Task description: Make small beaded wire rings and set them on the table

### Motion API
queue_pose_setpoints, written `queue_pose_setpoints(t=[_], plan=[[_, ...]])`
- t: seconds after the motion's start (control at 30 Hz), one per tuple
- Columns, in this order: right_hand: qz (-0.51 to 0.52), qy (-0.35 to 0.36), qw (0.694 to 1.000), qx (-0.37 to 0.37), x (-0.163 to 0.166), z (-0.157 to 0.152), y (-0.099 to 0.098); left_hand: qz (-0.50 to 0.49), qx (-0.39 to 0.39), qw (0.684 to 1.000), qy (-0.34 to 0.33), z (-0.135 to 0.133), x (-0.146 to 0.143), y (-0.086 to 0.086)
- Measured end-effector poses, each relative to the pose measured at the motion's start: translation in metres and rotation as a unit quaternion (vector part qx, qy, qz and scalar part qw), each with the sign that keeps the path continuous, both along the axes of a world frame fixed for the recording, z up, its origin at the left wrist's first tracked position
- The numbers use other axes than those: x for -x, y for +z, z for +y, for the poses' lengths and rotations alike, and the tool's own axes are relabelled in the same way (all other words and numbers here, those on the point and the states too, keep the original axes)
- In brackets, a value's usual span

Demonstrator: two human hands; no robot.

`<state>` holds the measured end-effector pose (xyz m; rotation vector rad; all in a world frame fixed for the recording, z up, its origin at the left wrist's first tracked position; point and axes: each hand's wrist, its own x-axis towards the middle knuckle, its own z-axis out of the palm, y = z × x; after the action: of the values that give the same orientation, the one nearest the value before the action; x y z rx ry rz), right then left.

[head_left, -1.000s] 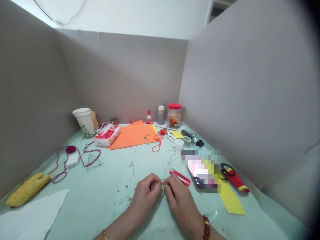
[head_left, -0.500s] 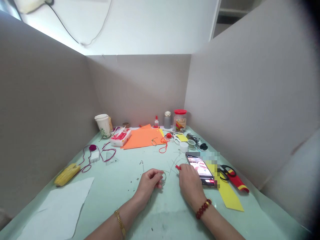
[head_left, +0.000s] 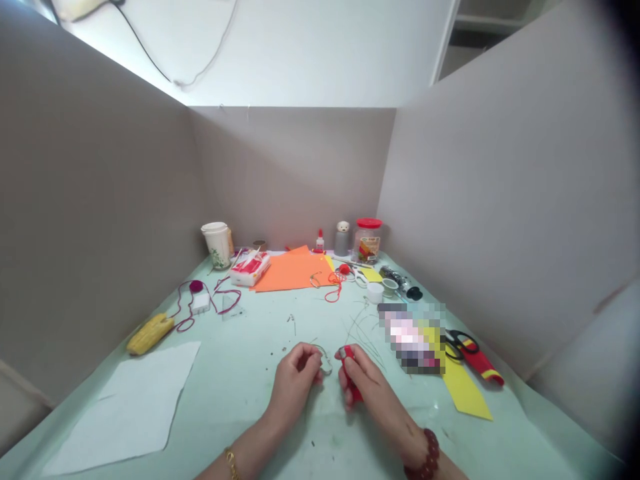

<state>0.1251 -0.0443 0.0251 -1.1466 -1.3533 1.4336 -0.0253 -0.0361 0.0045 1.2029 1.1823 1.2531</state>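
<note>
My left hand [head_left: 294, 381] pinches a thin greenish cord bent into a small loop [head_left: 327, 363], which sticks out to the right of its fingertips. Close by on the right, my right hand [head_left: 369, 381] is closed around a red lighter [head_left: 356, 393] held upright, its metal top near the thumb. A small gap separates the lighter from the loop. Several loose thin cords [head_left: 363, 328] lie on the table just beyond my right hand.
A blurred-out phone [head_left: 407, 339] lies on the right, beside yellow paper [head_left: 463, 393] and black-handled scissors [head_left: 457, 343]. White cloth or paper [head_left: 130, 407] and a yellow bundle [head_left: 150, 333] are left. Orange sheets [head_left: 295, 272], a tissue pack [head_left: 250, 269] and a red-lidded jar [head_left: 368, 241] stand farther back.
My right hand has moved left from beside the phone and turned the lighter upright, close to the loop. My left hand keeps its pinch on the cord. The view has shifted slightly.
</note>
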Motion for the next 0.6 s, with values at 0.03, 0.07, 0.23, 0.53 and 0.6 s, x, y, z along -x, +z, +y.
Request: queue_pose_setpoints(t=[0.03, 0.07, 0.23, 0.53, 0.6], plan=[[0.004, 0.001, 1.0, 0.024, -0.0014, -0.0007, 0.0005, 0.011, -0.012, 1.0, 0.001, -0.0016, -0.0003, 0.0005], [0.005, -0.005, 0.998, 0.055, -0.0027, -0.0009, 0.0012, 0.02, -0.021, 1.0, 0.001, -0.0027, -0.0006, 0.0012], [-0.054, -0.052, 0.989, 0.124, -0.0058, 0.0016, 0.0029, 0.046, -0.051, 0.998, -0.006, -0.0039, -0.0025, 0.0015], [-0.152, -0.064, 0.983, 0.083, 0.0002, 0.0044, 0.0012, 0.066, -0.077, 0.995, -0.01, -0.006, -0.0028, -0.007], [-0.152, -0.064, 0.983, 0.085, 0.0005, 0.0052, 0.0009, 0.065, -0.071, 0.995, -0.011, -0.0055, -0.003, -0.0066]])
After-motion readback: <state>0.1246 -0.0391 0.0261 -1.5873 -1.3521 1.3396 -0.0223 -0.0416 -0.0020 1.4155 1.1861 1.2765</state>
